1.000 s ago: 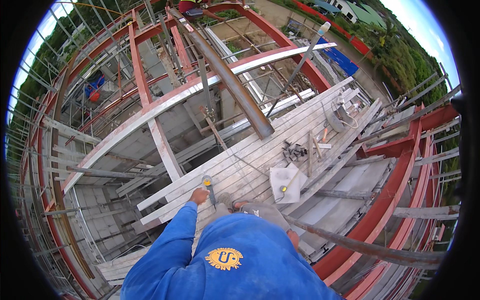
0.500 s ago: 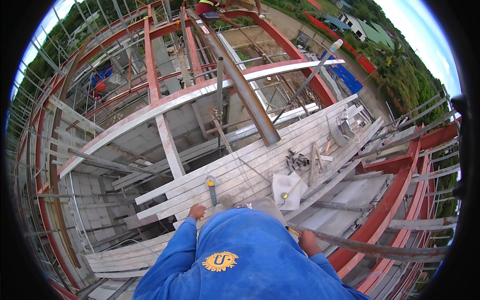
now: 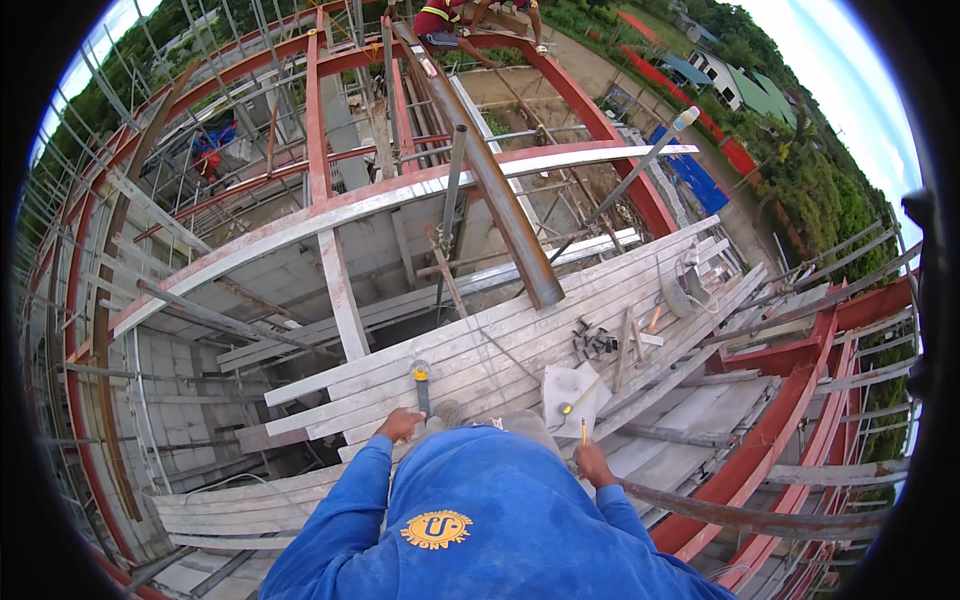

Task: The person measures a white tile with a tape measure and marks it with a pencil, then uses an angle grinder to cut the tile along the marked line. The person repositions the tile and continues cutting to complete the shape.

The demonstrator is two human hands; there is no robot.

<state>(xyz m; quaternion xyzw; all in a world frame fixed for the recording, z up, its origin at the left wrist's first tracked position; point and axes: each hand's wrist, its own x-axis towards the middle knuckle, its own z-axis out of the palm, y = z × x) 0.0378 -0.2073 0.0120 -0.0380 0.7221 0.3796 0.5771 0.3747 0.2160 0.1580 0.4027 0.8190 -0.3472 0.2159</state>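
Note:
My left hand [image 3: 400,424] hangs low over the pale planks [image 3: 390,385], its fingers loosely bent and nothing visible in them. Just beyond its fingertips lies a dark angle grinder [image 3: 422,392] with a yellow head; whether they touch is hard to tell. On the right, my right hand [image 3: 594,466] is closed on a yellow pencil [image 3: 584,432] that points up and away from me. Ahead of that hand, a yellow tape measure [image 3: 566,408] rests on a white sheet [image 3: 588,398], a strip of its tape seeming to stretch out to the right.
Dark metal pieces [image 3: 592,342], wooden sticks [image 3: 624,348] and a cut-open pale container [image 3: 686,290] lie farther along the planks. A rusty steel beam [image 3: 490,185] ends on them. Gaps open beyond the planks' left edge. Co-workers [image 3: 440,22] sit on far red beams [image 3: 570,95].
My right hand has moved forward and left from my side, bringing the pencil upright into plain view. My left hand has come slightly nearer the grinder. The view has tilted a little.

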